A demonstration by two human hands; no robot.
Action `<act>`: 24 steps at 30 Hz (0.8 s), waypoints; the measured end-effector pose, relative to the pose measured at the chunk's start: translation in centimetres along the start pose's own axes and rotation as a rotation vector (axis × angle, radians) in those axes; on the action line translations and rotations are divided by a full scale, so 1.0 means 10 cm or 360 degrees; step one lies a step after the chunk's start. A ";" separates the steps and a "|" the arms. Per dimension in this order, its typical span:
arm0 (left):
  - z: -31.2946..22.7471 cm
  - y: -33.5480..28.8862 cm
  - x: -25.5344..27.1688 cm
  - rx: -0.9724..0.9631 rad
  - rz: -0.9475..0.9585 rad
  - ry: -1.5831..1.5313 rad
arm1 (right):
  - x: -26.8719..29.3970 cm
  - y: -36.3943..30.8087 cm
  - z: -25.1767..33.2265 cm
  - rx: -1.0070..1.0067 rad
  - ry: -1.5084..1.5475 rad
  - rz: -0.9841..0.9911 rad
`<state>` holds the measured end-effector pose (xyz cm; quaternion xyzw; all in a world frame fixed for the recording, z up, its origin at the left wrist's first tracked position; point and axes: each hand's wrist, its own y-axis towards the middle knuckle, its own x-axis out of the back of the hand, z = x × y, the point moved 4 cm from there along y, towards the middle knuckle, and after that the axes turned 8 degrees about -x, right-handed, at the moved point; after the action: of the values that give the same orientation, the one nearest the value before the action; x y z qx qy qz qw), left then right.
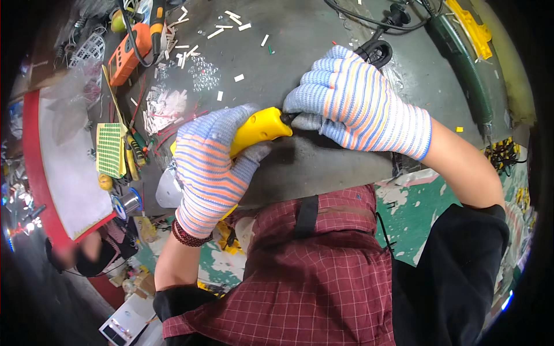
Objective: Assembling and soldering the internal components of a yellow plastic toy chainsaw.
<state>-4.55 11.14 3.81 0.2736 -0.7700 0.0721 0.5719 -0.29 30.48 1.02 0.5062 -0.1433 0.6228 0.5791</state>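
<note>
Red checked apron (pixel 300 288) lowest — above it, left hand (pixel 210 170) gripping yellow tool handle (pixel 259 130); right hand (pixel 358 101) closed on its dark tip, over grey table (pixel 323 161).

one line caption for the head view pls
Two striped-gloved hands, left hand and right hand, grip a yellow-handled tool over a grey workbench.

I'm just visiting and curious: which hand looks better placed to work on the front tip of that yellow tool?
Probably the right hand: its fingers already sit at the dark tip of the yellow tool. The left hand is wrapped around the handle, steadying it.
</note>
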 end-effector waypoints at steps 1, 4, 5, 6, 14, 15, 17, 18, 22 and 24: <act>-0.02 0.02 0.00 0.0071 0.0058 -0.0054 | -0.02 -0.01 -0.02 0.0008 0.0076 0.0022; 0.03 -0.01 -0.05 0.0095 0.0103 -0.0054 | -0.03 0.02 -0.05 0.0013 0.0223 -0.0005; 0.03 -0.03 -0.05 0.0087 0.0076 -0.0037 | -0.01 0.04 -0.05 -0.0015 0.0210 0.0060; 0.02 -0.05 -0.04 0.0078 0.0048 -0.0020 | 0.01 0.07 -0.04 -0.0041 0.0196 0.0126; -0.01 -0.06 -0.04 -0.0054 -0.0009 0.0088 | 0.05 0.13 -0.03 -0.0243 0.0235 0.0434; -0.01 -0.05 -0.04 -0.0035 -0.0028 0.0065 | 0.05 0.13 -0.03 -0.0277 0.0253 0.0471; 0.02 -0.04 -0.06 -0.0012 -0.0084 -0.0057 | 0.05 0.15 -0.02 -0.0371 0.0269 0.0596; 0.01 -0.03 -0.06 -0.0015 -0.0079 -0.0055 | 0.08 0.17 -0.01 -0.0332 0.0263 0.0601; -0.04 0.00 -0.06 -0.0004 -0.0130 -0.0051 | 0.10 0.18 -0.05 -0.0343 0.0292 0.0619; -0.03 -0.01 -0.06 -0.0013 -0.0112 -0.0040 | 0.11 0.16 -0.06 -0.0368 0.0360 0.0674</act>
<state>-4.09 11.42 3.32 0.2993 -0.7672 0.0454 0.5656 -1.79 31.15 2.29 0.3227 -0.2506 0.7622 0.5021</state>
